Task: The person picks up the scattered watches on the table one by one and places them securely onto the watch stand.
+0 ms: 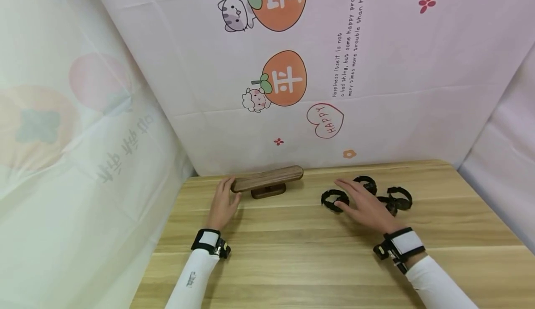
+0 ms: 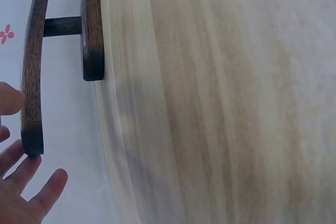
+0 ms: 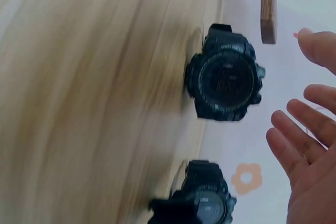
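Currently, the left hand [image 1: 222, 208] reaches forward, fingers and thumb loosely spread about the left end of a dark brown wooden stand [image 1: 267, 179], a long rounded bar on a short post and base, near the back edge of the pale wood-grain tabletop [image 1: 284, 258]. Right hand [image 1: 368, 209] hovers with fingers extended and thumb apart, just beside a black round-faced digital wristwatch [image 3: 227, 80]; more black wristwatches [image 1: 402, 203] lie near it, partly hidden.
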Motion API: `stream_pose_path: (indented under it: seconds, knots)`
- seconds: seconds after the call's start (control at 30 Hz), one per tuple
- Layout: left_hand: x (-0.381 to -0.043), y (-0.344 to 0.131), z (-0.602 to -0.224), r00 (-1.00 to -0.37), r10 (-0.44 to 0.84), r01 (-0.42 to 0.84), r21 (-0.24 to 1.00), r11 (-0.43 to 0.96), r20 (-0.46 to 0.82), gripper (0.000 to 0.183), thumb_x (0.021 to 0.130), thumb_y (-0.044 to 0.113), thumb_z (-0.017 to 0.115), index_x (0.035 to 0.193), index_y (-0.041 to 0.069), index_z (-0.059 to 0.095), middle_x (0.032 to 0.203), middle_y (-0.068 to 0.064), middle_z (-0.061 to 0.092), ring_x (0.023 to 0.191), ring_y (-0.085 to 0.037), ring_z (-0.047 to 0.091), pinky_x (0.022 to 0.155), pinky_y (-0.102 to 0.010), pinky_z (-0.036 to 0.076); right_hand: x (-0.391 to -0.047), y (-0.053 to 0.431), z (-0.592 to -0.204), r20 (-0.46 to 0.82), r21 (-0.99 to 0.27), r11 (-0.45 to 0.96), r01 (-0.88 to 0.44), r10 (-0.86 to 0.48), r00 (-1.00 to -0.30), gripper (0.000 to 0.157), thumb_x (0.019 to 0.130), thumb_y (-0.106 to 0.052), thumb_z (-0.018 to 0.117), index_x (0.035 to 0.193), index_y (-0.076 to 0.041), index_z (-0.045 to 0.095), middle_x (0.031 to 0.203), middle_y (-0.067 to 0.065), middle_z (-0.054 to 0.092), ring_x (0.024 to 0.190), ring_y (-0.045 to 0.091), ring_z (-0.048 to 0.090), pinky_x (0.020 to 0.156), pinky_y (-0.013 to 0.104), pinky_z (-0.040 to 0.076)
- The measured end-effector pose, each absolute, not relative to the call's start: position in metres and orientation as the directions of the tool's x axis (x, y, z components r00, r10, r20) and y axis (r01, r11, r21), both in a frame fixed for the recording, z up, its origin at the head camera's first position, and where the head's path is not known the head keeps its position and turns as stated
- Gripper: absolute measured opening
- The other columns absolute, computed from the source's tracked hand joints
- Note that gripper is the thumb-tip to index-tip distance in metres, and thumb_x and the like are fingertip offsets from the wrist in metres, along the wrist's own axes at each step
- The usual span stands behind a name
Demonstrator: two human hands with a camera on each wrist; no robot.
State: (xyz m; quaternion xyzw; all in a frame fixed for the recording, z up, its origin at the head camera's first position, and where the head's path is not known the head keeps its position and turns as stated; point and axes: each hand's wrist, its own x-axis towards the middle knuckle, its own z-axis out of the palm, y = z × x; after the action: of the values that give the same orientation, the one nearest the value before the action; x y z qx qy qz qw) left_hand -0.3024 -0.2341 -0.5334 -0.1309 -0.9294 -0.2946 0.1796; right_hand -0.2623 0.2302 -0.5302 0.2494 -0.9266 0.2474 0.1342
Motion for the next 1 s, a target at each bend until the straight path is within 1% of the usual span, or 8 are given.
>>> stream_pose_path:
  seconds: [0.13,0.27,0.37,0.6,0.7,0.83,1.0]
  knots:
    - [-0.302,-0.234,-0.535,-0.908,0.125,0.334,0.508,0.794,0.401,0.06,0.105,0.016,0.068,0.159,0.003,0.045,0.158,-0.022,0.047,0.148,-0.037,0.046,0.124,-0.052,0.042,-0.266,0.219,-0.529,0.365,-0.395,0.752,-0.528,-0.399,-0.841,0.07,0.105,-0.037,0.07,0.163,-0.008,0.043,0.165,0.019,0.043,0.149,0.044,0.044,0.116,0.065,0.044]
    - [-0.303,-0.234,-0.538,-0.895,0.124,0.349,0.503,0.791,0.428,0.059,0.104,0.014,0.069,0.157,0.001,0.046,0.157,-0.024,0.047,0.147,-0.039,0.047,0.123,-0.053,0.043,-0.272,0.21,-0.527,0.343,-0.405,0.758,-0.512,-0.393,-0.853,0.07,0.106,-0.036,0.069,0.164,-0.009,0.04,0.167,0.019,0.042,0.15,0.044,0.044,0.117,0.065,0.044]
    - [-0.304,-0.234,-0.538,-0.886,0.121,0.36,0.502,0.787,0.447,0.059,0.103,0.011,0.07,0.156,0.0,0.047,0.156,-0.022,0.047,0.146,-0.039,0.048,0.122,-0.054,0.044,-0.278,0.204,-0.526,0.339,-0.41,0.759,-0.506,-0.389,-0.857,0.071,0.106,-0.036,0.069,0.164,-0.009,0.04,0.167,0.019,0.042,0.149,0.045,0.045,0.117,0.065,0.044]
    - [-0.304,-0.234,-0.539,-0.89,0.104,0.35,0.519,0.78,0.444,0.058,0.104,0.012,0.07,0.155,-0.001,0.047,0.156,-0.022,0.047,0.146,-0.039,0.048,0.121,-0.054,0.044,-0.292,0.188,-0.523,0.38,-0.401,0.74,-0.539,-0.402,-0.833,0.07,0.103,-0.028,0.073,0.162,-0.006,0.043,0.162,0.021,0.047,0.145,0.044,0.051,0.113,0.062,0.05]
    - [-0.304,-0.233,-0.539,-0.893,0.09,0.341,0.534,0.773,0.44,0.058,0.104,0.011,0.069,0.155,-0.003,0.047,0.156,-0.022,0.046,0.147,-0.039,0.047,0.122,-0.054,0.044,-0.298,0.183,-0.524,0.39,-0.398,0.733,-0.551,-0.409,-0.825,0.068,0.103,-0.025,0.074,0.161,-0.006,0.044,0.161,0.02,0.048,0.145,0.042,0.052,0.112,0.06,0.051]
    - [-0.304,-0.233,-0.541,-0.894,0.083,0.344,0.554,0.758,0.441,0.06,0.104,0.01,0.069,0.156,-0.004,0.044,0.157,-0.025,0.044,0.147,-0.041,0.046,0.121,-0.056,0.043,-0.305,0.175,-0.525,0.384,-0.392,0.737,-0.551,-0.413,-0.826,0.066,0.103,-0.026,0.073,0.16,-0.006,0.045,0.16,0.02,0.048,0.145,0.041,0.052,0.111,0.058,0.053]
    - [-0.304,-0.233,-0.542,-0.901,0.066,0.331,0.585,0.741,0.428,0.063,0.104,0.011,0.069,0.159,-0.003,0.04,0.159,-0.027,0.042,0.15,-0.042,0.043,0.123,-0.057,0.042,-0.314,0.163,-0.524,0.388,-0.387,0.756,-0.528,-0.385,-0.837,0.063,0.103,-0.026,0.073,0.157,-0.004,0.049,0.158,0.019,0.052,0.142,0.039,0.056,0.111,0.055,0.054]
